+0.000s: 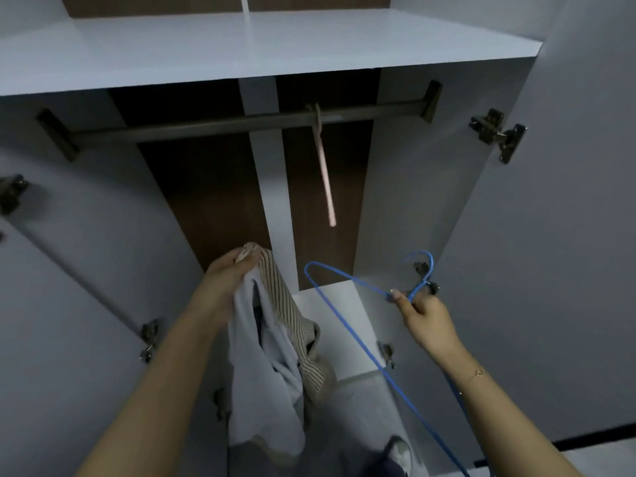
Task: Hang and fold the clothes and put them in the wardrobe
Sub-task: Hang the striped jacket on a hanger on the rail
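The left hand (229, 275) grips a bundle of clothes (275, 356) by its top: a pale, soft white garment hanging limp and crumpled, with a beige shirt striped in thin dark lines draped over it. It dangles in front of the open wardrobe (241, 53). The right hand (425, 313) pinches a thin blue wire hanger (347, 325) at its neck, its long frame tilted down. On the rail (206, 127) inside hangs one pink hanger (323, 166)
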Action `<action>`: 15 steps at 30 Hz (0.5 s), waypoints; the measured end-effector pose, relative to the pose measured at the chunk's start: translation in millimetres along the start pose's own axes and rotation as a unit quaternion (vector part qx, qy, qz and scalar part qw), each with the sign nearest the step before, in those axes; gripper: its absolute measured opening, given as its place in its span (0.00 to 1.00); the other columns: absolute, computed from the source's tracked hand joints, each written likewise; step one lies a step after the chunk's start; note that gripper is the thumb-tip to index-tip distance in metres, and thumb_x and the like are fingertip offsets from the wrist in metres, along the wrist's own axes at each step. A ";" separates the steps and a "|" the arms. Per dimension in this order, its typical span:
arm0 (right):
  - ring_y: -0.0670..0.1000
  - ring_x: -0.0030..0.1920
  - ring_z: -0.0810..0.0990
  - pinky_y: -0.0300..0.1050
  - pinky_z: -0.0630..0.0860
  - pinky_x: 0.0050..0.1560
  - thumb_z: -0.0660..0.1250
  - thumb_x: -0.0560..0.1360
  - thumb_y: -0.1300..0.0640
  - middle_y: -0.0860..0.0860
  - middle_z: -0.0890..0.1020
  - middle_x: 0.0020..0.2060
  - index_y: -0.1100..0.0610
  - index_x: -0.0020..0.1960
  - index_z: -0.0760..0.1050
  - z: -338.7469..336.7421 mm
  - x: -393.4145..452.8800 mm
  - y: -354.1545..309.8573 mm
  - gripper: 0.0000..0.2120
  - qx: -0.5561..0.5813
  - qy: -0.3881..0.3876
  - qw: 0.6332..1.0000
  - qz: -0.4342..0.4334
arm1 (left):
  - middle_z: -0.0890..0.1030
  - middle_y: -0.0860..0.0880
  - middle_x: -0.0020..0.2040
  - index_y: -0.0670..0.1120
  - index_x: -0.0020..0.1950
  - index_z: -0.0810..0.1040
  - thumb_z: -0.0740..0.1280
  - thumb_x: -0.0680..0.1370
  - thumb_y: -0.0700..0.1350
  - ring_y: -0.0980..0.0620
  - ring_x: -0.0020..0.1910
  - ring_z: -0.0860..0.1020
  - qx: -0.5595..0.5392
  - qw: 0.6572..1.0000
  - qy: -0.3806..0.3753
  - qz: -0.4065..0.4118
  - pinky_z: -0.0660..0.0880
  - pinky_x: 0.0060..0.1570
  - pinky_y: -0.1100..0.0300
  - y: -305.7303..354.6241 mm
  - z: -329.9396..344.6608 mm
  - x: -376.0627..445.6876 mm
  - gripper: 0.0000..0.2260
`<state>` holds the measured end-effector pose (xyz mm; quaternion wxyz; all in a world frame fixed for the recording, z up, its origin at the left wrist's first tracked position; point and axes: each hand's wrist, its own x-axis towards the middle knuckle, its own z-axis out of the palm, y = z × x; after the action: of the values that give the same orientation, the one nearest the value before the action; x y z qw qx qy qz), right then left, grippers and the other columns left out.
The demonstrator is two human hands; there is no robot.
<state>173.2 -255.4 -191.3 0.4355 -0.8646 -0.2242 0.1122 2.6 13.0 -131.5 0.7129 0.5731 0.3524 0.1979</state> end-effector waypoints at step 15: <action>0.45 0.22 0.60 0.36 0.59 0.25 0.64 0.80 0.57 0.50 0.63 0.21 0.53 0.43 0.86 9.6 -2.3 -20.9 0.13 0.206 -0.222 0.950 -0.075 | 0.76 0.41 0.43 0.35 0.53 0.80 0.66 0.80 0.45 0.48 0.40 0.71 0.185 0.972 0.068 0.126 0.68 0.38 0.60 48.4 -14.8 -13.3 0.13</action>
<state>161.4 -238.9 -180.3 0.5502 -0.6903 -0.3514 0.3120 -11.2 26.7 -83.0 0.5383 0.7198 0.3560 0.2559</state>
